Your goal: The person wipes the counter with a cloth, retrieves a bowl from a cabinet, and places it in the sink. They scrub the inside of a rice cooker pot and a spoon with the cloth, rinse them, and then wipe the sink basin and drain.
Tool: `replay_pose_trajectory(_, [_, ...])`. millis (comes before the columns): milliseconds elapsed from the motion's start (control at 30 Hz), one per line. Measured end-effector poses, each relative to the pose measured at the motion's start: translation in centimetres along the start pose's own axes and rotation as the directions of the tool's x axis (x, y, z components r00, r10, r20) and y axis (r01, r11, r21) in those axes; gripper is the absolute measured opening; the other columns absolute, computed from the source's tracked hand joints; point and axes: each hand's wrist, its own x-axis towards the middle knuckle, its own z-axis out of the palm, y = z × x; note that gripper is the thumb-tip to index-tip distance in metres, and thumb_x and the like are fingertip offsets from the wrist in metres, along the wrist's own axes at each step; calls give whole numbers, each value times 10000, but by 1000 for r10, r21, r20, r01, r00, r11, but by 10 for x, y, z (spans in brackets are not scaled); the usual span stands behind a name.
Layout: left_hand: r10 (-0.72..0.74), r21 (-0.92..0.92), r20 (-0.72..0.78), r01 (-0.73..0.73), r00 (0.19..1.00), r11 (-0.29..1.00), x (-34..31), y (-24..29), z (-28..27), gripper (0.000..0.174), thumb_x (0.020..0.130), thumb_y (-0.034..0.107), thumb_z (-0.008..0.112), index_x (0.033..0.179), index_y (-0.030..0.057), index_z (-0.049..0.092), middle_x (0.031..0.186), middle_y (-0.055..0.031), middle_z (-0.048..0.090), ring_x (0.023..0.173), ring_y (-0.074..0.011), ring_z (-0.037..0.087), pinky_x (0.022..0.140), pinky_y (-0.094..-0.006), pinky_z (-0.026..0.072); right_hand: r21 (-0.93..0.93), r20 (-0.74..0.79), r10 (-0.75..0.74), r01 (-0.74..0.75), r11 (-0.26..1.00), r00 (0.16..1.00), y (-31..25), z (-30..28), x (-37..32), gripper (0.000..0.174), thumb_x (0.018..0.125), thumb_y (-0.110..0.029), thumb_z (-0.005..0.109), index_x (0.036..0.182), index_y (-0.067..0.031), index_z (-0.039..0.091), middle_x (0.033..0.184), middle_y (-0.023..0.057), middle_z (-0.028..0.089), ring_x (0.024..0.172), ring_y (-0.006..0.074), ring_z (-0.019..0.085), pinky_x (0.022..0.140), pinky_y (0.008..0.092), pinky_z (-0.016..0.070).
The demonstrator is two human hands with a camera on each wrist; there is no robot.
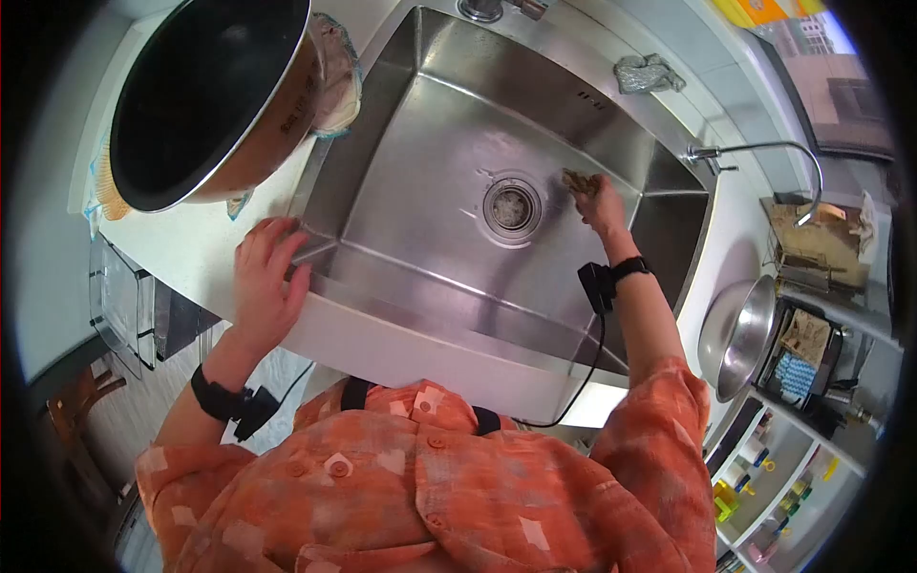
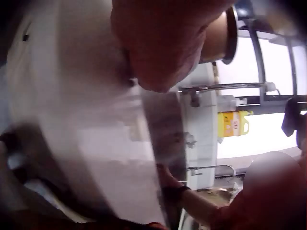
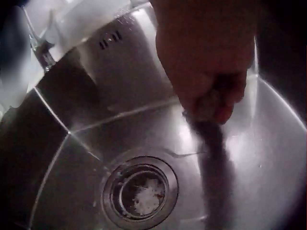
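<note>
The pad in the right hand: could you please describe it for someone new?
In the steel sink, beside the round drain, the right hand holds a small brownish pad against the basin floor. Unlike the grey cloth on the back ledge, it is held.

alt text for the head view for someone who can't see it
Seen from above, a person's right hand holds a brownish scrub pad against the floor of a steel sink, beside the drain. Their left hand rests on the sink's front left corner.

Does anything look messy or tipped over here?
Yes. The big pot sits tilted on the counter left of the sink, and white scraps lie in the drain strainer.
</note>
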Motion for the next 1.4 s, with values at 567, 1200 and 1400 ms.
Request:
replay_pose_trajectory(567, [58,227,4,-58,998,972,-12,-13,12,182,743,126,520,894,49,584,1282,-136,395,1207,-331,320,989,-463,218,-237,433,-441,572,785,786,-54,71,0,254,715,-197,595,964,-147,601,887,138,615,810,326,586,718,408,474])
replay_pose_trajectory(1200, [39,178,-6,-38,999,983,-13,-13,11,138,742,90,503,845,40,579,1286,-145,394,1205,-343,325,984,-459,227,-322,480,-570,738,592,667,-69,86,-15,183,767,-193,529,920,-127,605,980,103,574,940,303,548,762,401,472])
replay_pose_trajectory(1400, [44,206,-2,-43,999,978,-12,-13,13,137,738,89,506,842,44,583,1278,-143,404,1201,-340,333,980,-459,233,-302,531,-505,708,638,681,-79,72,-39,222,747,-186,539,958,-142,593,973,82,576,917,286,565,744,391,479])
